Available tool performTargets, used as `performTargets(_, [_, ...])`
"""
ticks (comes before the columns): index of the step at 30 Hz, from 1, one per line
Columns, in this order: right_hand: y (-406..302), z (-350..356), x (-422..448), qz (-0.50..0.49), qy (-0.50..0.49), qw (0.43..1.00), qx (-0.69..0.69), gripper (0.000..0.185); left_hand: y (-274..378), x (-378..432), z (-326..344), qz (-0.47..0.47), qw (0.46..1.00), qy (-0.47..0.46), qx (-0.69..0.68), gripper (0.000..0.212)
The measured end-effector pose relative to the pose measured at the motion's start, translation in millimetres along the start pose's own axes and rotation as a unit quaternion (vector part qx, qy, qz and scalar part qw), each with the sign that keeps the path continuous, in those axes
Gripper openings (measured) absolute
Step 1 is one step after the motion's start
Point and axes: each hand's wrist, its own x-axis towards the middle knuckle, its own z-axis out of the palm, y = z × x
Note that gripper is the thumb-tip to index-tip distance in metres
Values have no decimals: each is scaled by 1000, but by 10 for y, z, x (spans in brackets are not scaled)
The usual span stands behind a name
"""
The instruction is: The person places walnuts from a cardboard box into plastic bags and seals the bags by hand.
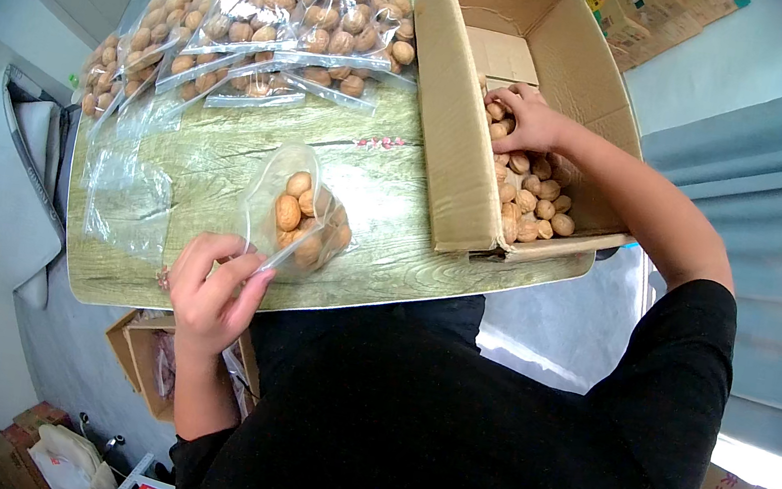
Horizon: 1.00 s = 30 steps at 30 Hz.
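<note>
My left hand [214, 286] pinches the rim of a clear plastic bag [267, 173] near the table's front edge. The bag's mouth gapes, and several walnuts [288, 214] rest inside it. Over in the cardboard box [452, 140], my right hand [529, 121] curls its fingers and thumb around walnuts [497, 130] by the left wall. More loose walnuts [544, 208] lie on the box floor, towards its near end. My palm hides part of what the right hand grips.
Filled bags of walnuts [252, 7] crowd the back left of the wood-patterned table [376, 242]. Flat clear bags [127, 205] lie at its left. An open carton [150, 360] stands below the front edge. A blue-grey curtain [751, 222] hangs at the right.
</note>
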Motion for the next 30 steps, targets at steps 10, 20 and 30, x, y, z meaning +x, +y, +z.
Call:
performTargets(10, [-296, -102, -18, 34, -48, 998, -27, 63, -10, 21, 8, -4, 1000, -2, -11, 21])
performTargets(20, [-503, -1087, -358, 0, 53, 899, 435, 38, -30, 130, 20, 37, 999, 17, 3, 21])
performTargets(30, [-2649, -1124, -372, -193, -315, 842, 394, 43, 24, 228, 13, 64, 998, -4, 12, 19])
